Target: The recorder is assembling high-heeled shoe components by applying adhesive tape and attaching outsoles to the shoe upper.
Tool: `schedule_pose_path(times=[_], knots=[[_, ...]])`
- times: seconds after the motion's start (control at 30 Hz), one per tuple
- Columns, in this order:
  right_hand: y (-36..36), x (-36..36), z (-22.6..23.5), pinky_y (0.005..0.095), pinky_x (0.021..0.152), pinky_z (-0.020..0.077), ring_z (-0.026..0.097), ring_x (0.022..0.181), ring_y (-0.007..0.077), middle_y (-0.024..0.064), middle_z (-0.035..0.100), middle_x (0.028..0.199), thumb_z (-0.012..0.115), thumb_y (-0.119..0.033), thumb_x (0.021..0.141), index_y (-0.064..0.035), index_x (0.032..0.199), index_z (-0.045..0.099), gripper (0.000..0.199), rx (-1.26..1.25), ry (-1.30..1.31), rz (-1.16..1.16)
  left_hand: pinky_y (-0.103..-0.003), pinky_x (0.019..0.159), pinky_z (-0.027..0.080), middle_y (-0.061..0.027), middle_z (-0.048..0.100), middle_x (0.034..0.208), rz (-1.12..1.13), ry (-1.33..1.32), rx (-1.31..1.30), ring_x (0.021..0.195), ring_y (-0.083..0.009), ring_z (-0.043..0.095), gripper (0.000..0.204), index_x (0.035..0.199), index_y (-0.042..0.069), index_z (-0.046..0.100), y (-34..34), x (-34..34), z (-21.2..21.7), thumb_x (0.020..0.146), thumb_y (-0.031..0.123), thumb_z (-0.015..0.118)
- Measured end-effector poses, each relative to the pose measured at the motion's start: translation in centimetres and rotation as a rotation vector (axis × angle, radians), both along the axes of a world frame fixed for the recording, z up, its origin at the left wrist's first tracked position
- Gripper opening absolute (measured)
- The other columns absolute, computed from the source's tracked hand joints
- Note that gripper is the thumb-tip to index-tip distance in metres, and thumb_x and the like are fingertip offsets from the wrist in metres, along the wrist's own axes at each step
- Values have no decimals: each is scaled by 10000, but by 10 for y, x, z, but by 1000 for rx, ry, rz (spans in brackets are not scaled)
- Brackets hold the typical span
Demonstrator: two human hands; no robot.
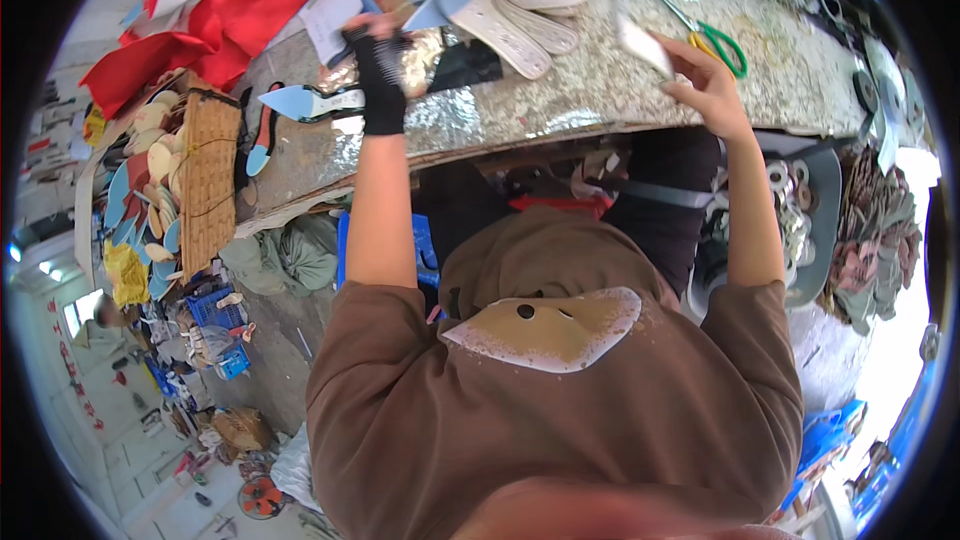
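Here, gloved left hand (380,75) with fingers clenched on a dark tool over the counter (560,105), right hand (705,80) fingers gripping a white insole (643,45), scissors (712,37) nearby.

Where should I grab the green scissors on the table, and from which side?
Probably by the green handle loops, not the blades. The scissors lie flat on the speckled table, blades pointing away toward the far left, loops nearest the right hand. Come down from above on the loop end, beside that hand. The left hand, in a black wrap, is further off.
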State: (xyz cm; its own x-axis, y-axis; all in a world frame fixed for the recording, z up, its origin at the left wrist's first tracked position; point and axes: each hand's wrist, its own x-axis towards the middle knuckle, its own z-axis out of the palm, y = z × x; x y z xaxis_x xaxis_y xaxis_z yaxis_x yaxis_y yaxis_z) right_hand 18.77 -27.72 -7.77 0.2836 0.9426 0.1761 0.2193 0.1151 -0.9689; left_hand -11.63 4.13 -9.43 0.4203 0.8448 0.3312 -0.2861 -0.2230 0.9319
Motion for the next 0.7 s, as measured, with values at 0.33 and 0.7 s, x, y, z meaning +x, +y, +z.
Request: schedule_pose_path(times=[0.33, 0.7], knots=[[55, -68, -48, 440, 1034, 415, 529, 1211, 329, 110, 615, 1263, 730, -156, 787, -102, 1096, 685, 317, 256, -737, 110, -392, 819, 499, -141, 653, 1006, -966, 576, 490, 906, -289, 639, 302, 1056, 29, 658, -235, 2, 12, 875, 270, 658], [-78, -95, -54, 408, 801, 495, 621, 911, 332, 138, 648, 943, 680, -250, 861, -45, 1008, 665, 253, -202, -553, -57, -435, 851, 468, -199, 641, 1045, -856, 604, 636, 968, -324, 618, 350, 1110, 34, 605, -269, 85, -126, 899, 314, 617]])
